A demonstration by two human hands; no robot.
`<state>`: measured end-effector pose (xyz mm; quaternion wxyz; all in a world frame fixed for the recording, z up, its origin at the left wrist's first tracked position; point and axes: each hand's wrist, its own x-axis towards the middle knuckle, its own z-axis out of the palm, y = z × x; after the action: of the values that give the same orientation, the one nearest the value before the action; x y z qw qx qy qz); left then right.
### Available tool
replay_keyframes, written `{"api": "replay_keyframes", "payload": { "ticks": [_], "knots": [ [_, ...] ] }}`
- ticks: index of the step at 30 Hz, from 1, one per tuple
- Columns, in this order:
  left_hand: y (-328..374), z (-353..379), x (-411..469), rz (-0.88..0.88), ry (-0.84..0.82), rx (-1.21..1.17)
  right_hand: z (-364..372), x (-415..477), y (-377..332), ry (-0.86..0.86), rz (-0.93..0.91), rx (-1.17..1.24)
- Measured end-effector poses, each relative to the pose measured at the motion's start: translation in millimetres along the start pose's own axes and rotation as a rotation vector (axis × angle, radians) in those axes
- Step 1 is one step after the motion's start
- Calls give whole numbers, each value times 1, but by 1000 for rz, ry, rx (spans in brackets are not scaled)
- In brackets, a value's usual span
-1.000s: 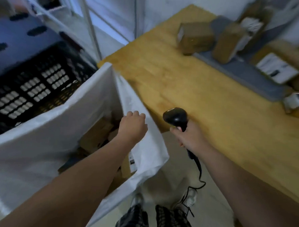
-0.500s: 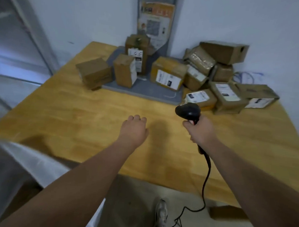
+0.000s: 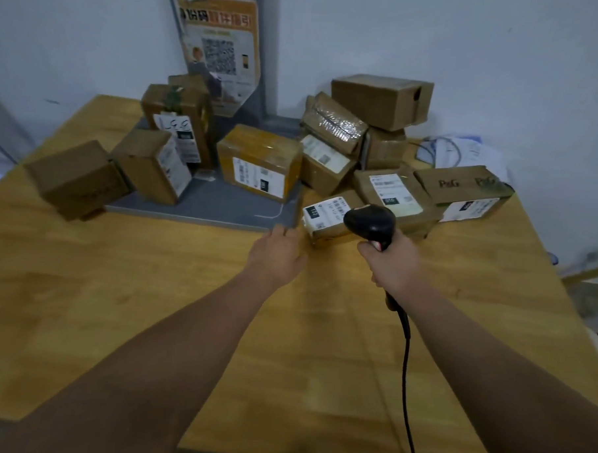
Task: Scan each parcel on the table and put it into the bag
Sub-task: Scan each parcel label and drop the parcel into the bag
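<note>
Holding the scanner (image 3: 369,222) by the small parcel (image 3: 325,215).
My right hand (image 3: 393,264) is gripping it; my left hand (image 3: 277,256) is hovering alongside, fingers straight.

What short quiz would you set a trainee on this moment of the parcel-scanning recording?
1. True or false: the right hand grips the black scanner.
2. The left hand is: A) holding a parcel; B) open, stretched toward the small labelled parcel at the near edge of the pile; C) curled into an empty fist.
3. Which letters are printed on the cardboard of the rightmost parcel?

Key: 1 true; 2 B; 3 P&G.
</note>
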<state>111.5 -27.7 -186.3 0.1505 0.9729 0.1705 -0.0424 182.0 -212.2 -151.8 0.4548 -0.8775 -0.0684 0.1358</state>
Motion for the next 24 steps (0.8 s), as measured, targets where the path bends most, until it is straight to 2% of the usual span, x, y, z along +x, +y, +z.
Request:
{"api": "replay_keyframes", "payload": {
  "ticks": [4,9,13,19,21,24],
  "knots": [
    [20,8,56,-30,-76,-80,-9,26,14,11,53,74],
    [27,18,107,-56,-186,-14,-10,46,43,16,142,173],
    [25,25,121,-58,-256,6,-9,56,59,17,190,211],
    [24,28,110,-162,-258,51,1,63,67,-14,251,299],
    [22,32,95,-174,-243,-17,6,61,67,-19,245,318],
    [18,42,62,-252,-185,-328,14,51,62,16,229,356]
  ]
}}
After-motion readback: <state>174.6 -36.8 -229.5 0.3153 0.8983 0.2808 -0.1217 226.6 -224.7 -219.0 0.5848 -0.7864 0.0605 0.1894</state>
